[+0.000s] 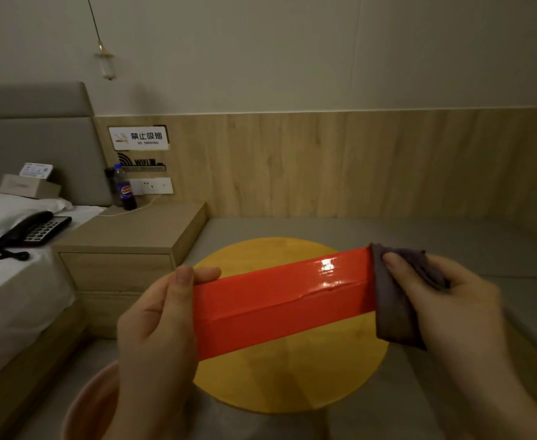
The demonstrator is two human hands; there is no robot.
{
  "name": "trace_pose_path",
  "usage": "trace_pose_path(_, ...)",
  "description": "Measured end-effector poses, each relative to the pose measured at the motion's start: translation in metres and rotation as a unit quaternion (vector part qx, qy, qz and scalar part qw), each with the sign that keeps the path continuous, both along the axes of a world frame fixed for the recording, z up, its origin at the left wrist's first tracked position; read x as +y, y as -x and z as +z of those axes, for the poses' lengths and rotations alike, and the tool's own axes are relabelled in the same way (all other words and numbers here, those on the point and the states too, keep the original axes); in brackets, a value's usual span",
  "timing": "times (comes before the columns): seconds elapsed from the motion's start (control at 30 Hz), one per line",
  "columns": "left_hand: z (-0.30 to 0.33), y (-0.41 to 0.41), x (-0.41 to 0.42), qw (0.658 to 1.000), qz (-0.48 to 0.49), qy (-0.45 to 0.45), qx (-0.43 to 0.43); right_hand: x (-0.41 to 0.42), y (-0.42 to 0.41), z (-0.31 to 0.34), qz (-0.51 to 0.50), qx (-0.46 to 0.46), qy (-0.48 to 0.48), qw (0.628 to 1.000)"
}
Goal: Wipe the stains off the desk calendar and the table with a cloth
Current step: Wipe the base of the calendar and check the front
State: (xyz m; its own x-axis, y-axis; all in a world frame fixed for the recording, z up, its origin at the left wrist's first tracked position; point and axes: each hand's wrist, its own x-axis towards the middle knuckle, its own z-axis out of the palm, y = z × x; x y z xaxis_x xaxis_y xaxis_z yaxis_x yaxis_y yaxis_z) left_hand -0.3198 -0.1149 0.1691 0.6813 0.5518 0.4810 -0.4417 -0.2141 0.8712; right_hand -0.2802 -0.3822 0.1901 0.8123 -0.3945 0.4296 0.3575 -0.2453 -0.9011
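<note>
Calendar [284, 300], red and glossy, held in the air above the round table [289, 382], clear of its surface. Left hand [156, 328] grips its left end; right hand [444, 300] pinches the cloth [394, 315] folded over its right end. To wipe well, keep the left grip firm and draw the cloth along each face with even pressure.

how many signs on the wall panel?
2. The no-smoking sign is mounted on the wood panel next to the headboard. The WiFi sign sits directly below it, above the socket plate. A bottle hides part of that area.
</note>
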Motion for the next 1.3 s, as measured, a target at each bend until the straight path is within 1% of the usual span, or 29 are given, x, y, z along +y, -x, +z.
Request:
trace_pose_path(0.03, 0.001, 0.001, 0.001, 1.000, -0.002, -0.008, -0.006, -0.001, -0.001, 0.004, 0.055, 0.060, -0.055, 0.995)
trace_pose_path(0.07, 0.003, 0.002, 0.001, 1.000, -0.007, -0.023, -0.014, -0.004, -0.002, 0.007, 0.108, 0.117, -0.094, 0.983)
trace_pose_path(0.1, 0.005, 0.003, 0.001, 0.999, -0.015, -0.037, -0.021, -0.006, -0.001, 0.012, 0.156, 0.175, -0.142, 0.962)
trace_pose_path(0.17, 0.007, 0.007, 0.000, 0.998, -0.033, -0.053, -0.030, -0.009, -0.002, 0.021, 0.227, 0.252, -0.208, 0.918)
trace_pose_path(0.23, 0.006, 0.008, 0.000, 0.996, -0.036, -0.078, -0.039, -0.011, -0.005, 0.025, 0.270, 0.295, -0.228, 0.888)
trace_pose_path(0.3, 0.004, 0.010, 0.001, 0.992, -0.026, -0.111, -0.052, -0.012, -0.006, 0.026, 0.287, 0.323, -0.221, 0.874)
trace_pose_path(0.37, 0.002, 0.013, 0.002, 0.988, -0.019, -0.143, -0.060, -0.013, -0.005, 0.023, 0.300, 0.338, -0.200, 0.869)
trace_pose_path(0.43, 0.000, 0.015, 0.002, 0.983, -0.022, -0.168, -0.066, -0.013, -0.003, 0.016, 0.306, 0.333, -0.194, 0.870)
trace_pose_path(0.47, -0.002, 0.015, 0.003, 0.981, -0.023, -0.178, -0.067, -0.013, -0.003, 0.011, 0.301, 0.319, -0.197, 0.877)
trace_pose_path(0.5, -0.004, 0.015, 0.004, 0.980, -0.025, -0.186, -0.065, -0.010, -0.001, 0.010, 0.287, 0.303, -0.198, 0.887)
trace_pose_path(0.57, -0.008, 0.011, 0.007, 0.982, -0.038, -0.180, -0.051, -0.007, 0.001, 0.005, 0.244, 0.244, -0.187, 0.920)
trace_pose_path(0.6, -0.011, 0.008, 0.008, 0.984, -0.047, -0.166, -0.039, -0.006, 0.001, 0.002, 0.223, 0.208, -0.176, 0.936)
trace_pose_path(0.67, -0.015, 0.001, 0.009, 0.991, -0.073, -0.113, -0.012, -0.004, 0.005, 0.002, 0.206, 0.153, -0.144, 0.956)
trace_pose_path(0.73, -0.013, -0.004, 0.009, 0.994, -0.087, -0.060, 0.001, -0.004, 0.006, 0.001, 0.220, 0.111, -0.113, 0.963)
trace_pose_path(0.8, -0.008, -0.010, 0.009, 0.995, -0.092, -0.039, -0.001, -0.006, 0.006, -0.005, 0.224, 0.075, -0.107, 0.966)
trace_pose_path(0.87, -0.004, -0.016, 0.009, 0.992, -0.122, -0.009, 0.004, -0.009, 0.005, -0.010, 0.213, 0.052, -0.099, 0.971)
trace_pose_path(0.97, 0.000, -0.023, 0.008, 0.989, -0.144, 0.009, 0.029, -0.012, 0.007, -0.015, 0.214, 0.055, -0.078, 0.972)
trace_pose_path(1.1, 0.001, -0.030, 0.008, 0.984, -0.161, 0.038, 0.064, -0.019, 0.014, -0.023, 0.223, 0.073, -0.011, 0.972)
trace_pose_path(1.17, -0.001, -0.033, 0.009, 0.983, -0.166, 0.055, 0.064, -0.021, 0.015, -0.026, 0.234, 0.084, 0.024, 0.968)
trace_pose_path(1.3, -0.004, -0.037, 0.003, 0.985, -0.151, 0.073, 0.047, -0.018, 0.015, -0.026, 0.233, 0.073, 0.030, 0.969)
